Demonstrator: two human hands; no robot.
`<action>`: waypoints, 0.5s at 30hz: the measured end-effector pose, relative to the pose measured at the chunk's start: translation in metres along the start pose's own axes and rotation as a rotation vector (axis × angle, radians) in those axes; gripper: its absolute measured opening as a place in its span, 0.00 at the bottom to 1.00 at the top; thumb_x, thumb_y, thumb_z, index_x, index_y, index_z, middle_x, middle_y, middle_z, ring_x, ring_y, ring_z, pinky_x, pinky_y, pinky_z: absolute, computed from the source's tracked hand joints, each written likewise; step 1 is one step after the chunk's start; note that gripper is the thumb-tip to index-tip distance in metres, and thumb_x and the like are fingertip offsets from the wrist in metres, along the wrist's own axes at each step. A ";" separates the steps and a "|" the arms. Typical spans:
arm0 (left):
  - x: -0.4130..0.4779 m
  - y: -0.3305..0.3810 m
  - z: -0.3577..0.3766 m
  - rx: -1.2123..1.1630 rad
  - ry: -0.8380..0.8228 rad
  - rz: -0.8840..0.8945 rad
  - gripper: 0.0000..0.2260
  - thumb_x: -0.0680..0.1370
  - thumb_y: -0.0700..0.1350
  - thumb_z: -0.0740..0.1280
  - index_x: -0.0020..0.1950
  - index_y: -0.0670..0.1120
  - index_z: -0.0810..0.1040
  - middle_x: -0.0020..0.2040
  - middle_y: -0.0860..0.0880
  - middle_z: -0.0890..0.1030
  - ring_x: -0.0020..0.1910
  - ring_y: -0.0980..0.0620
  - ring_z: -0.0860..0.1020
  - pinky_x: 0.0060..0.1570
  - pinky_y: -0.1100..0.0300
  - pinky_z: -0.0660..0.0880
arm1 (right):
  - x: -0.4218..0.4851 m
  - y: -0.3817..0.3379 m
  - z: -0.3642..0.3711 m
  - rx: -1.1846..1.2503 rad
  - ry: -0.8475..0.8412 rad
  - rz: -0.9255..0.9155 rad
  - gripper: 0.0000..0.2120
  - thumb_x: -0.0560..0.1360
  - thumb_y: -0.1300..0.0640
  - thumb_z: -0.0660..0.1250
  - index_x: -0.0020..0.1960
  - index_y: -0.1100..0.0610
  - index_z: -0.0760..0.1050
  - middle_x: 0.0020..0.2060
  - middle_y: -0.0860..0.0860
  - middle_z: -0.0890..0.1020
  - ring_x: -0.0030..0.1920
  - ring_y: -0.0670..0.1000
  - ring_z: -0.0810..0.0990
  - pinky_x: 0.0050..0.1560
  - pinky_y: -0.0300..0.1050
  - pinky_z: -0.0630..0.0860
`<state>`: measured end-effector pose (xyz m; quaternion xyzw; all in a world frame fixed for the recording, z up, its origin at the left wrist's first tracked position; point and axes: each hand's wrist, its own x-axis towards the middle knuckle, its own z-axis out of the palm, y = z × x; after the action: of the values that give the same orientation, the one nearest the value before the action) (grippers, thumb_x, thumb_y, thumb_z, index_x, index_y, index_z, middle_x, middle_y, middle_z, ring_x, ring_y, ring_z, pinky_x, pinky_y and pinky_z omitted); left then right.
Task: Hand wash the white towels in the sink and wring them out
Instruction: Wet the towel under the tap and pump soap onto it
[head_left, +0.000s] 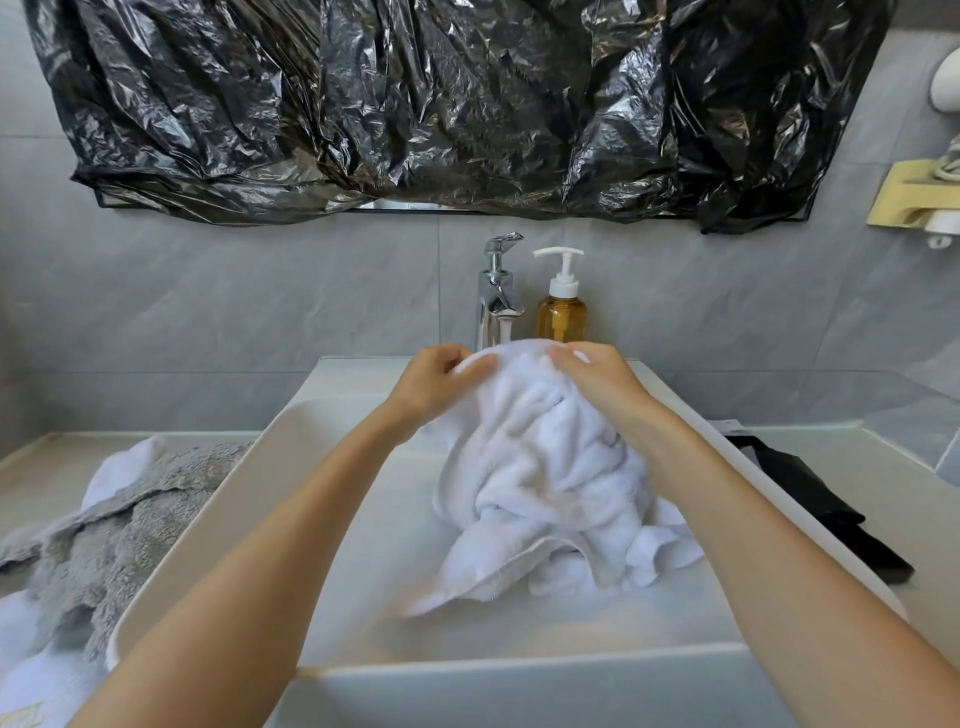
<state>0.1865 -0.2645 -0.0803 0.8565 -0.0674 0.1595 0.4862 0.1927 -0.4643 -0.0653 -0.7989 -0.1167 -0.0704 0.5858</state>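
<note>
Your white terry-cloth towel (540, 467) is fluffy, looped pile, matt, bunched in soft folds. The white rectangular sink (249, 483) looks smooth and glazed, like ceramic, with a slight sheen. Chrome metal tap (497, 291): mirror-glossy. Amber clear-plastic pump bottle (561, 314) is shiny, with a white matt plastic pump. Crinkled black plastic sheeting (415, 104) above is thin film, glossy highlights everywhere. Grey plush towel (114, 530) on the pale surface (883, 478) is coarse, shaggy, matt. Grey wall tiles (208, 291) are smooth, satin, faintly veined like stone.
</note>
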 end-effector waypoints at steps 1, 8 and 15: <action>-0.001 0.000 0.000 0.028 -0.017 -0.019 0.18 0.77 0.55 0.69 0.42 0.39 0.75 0.34 0.49 0.70 0.34 0.52 0.66 0.32 0.61 0.61 | 0.000 -0.001 -0.001 0.041 0.047 0.019 0.14 0.80 0.52 0.61 0.42 0.61 0.73 0.37 0.53 0.73 0.40 0.49 0.71 0.40 0.42 0.65; 0.001 -0.013 -0.006 -0.052 -0.070 -0.140 0.10 0.77 0.49 0.71 0.45 0.43 0.77 0.39 0.49 0.76 0.40 0.51 0.75 0.41 0.58 0.76 | 0.001 0.001 -0.007 0.228 0.344 -0.040 0.17 0.78 0.52 0.66 0.36 0.53 0.63 0.31 0.47 0.68 0.34 0.47 0.67 0.34 0.39 0.65; -0.002 -0.007 -0.003 -0.535 0.026 -0.250 0.13 0.75 0.42 0.74 0.55 0.36 0.82 0.46 0.43 0.84 0.39 0.54 0.82 0.40 0.65 0.81 | 0.006 0.011 -0.010 -0.094 0.401 -0.097 0.08 0.76 0.52 0.67 0.48 0.53 0.70 0.40 0.46 0.75 0.41 0.48 0.73 0.39 0.41 0.71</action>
<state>0.1861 -0.2585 -0.0851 0.6974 0.0050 0.0858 0.7116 0.2016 -0.4767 -0.0713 -0.7887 -0.0327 -0.2615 0.5555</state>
